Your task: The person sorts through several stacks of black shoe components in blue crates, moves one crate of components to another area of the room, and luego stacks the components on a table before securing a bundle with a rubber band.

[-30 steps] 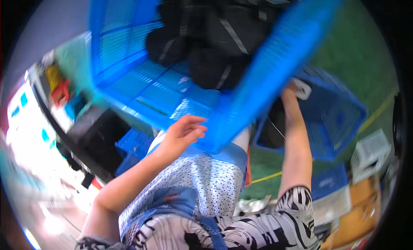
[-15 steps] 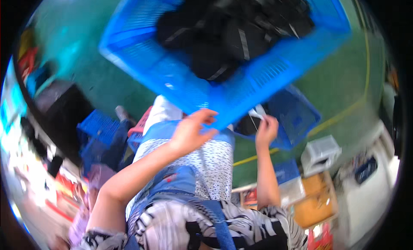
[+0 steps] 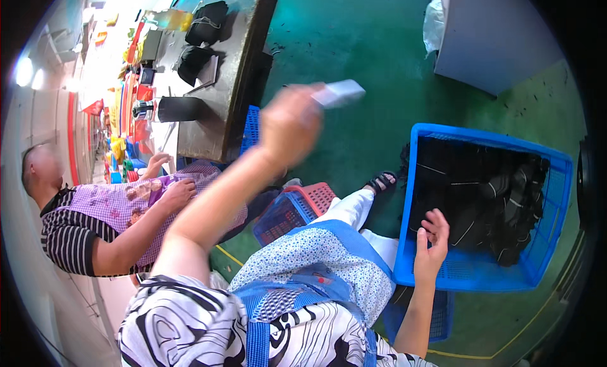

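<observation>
Beyond the counter point(image 3: 232, 87), the blurred left hand point(image 3: 289, 127) grips a white piece point(image 3: 344, 92), its kind unclear. The right hand point(image 3: 432, 245), fingers loosely parted, overlaps the blue crate point(image 3: 496, 135)'s near-left corner, contact uncertain; black bundles point(image 3: 458, 177) inside merge together.

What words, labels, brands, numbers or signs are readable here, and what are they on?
None can be read.
White piece in the left hand: too blurred.
Blue basket by the right hand: no lettering seen.
Red mark on the apron: too small to tell.
Colourful things beyond the workbench: too small and blurred.
</observation>
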Available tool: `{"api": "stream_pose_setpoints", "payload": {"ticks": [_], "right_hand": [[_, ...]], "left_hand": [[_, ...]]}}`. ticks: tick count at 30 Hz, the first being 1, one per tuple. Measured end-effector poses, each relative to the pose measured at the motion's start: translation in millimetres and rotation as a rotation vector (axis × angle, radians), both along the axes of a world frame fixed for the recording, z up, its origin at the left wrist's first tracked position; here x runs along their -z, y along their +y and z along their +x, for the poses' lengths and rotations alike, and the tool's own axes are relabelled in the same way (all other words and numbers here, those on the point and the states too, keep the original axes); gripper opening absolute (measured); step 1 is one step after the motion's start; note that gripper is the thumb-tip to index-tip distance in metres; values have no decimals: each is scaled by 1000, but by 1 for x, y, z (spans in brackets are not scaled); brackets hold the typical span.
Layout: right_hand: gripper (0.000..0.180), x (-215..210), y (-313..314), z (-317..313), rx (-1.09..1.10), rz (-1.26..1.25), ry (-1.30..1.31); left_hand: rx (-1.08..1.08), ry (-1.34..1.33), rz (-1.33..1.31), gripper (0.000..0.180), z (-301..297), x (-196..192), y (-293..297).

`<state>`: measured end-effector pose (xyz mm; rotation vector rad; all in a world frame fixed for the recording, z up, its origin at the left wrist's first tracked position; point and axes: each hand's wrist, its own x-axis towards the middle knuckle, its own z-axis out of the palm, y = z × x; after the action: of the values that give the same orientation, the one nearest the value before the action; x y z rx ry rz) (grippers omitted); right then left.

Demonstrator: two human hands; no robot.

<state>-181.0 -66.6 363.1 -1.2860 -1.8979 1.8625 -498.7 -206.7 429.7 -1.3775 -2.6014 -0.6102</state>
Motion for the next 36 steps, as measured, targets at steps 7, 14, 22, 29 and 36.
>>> {"api": "stream_pose_setpoints", "payload": {"ticks": [7,14,22,29,36], "right_hand": [[34,57,-30,-18,-295,-98,-214],[30,121,-36,-7,-381,70,-209],[23,209,-16,73,49,-12,-454],[34,335,-4,145,-323,-44,-842],[73,381,32,119,1048,-670,-508]], "left_hand": [[-272,210,-489,53,-133,-16,-143],[-387,-42,-416,48,-165,36,-240],[-330,-54,-1222,78,-163,12,-244],[-725,-1013,-669,101,-218,-24,-249],[-402,-71,-767,62,-267,-99,-230]]}}
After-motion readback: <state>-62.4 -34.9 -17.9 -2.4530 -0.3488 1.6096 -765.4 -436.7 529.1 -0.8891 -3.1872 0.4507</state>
